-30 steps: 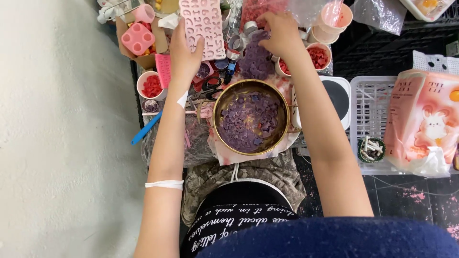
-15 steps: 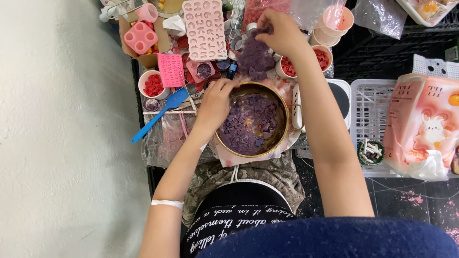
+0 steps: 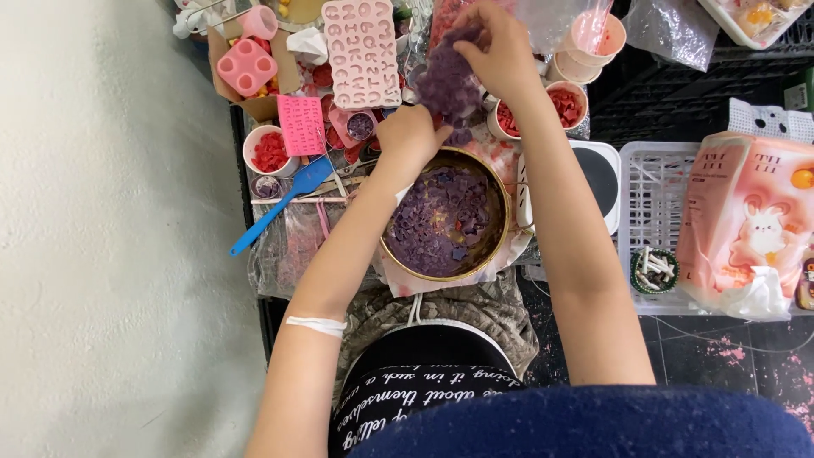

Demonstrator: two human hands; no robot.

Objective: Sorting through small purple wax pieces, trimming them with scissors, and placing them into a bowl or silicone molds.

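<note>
The right hand (image 3: 500, 51) has its fingers closed on a purple flexible mould (image 3: 445, 80) held above the round brass-coloured pan (image 3: 500, 212), already largely filled with purple pieces, while the left hand (image 3: 411, 136) rests curled at the pan's far rim, its grip unclear.
</note>
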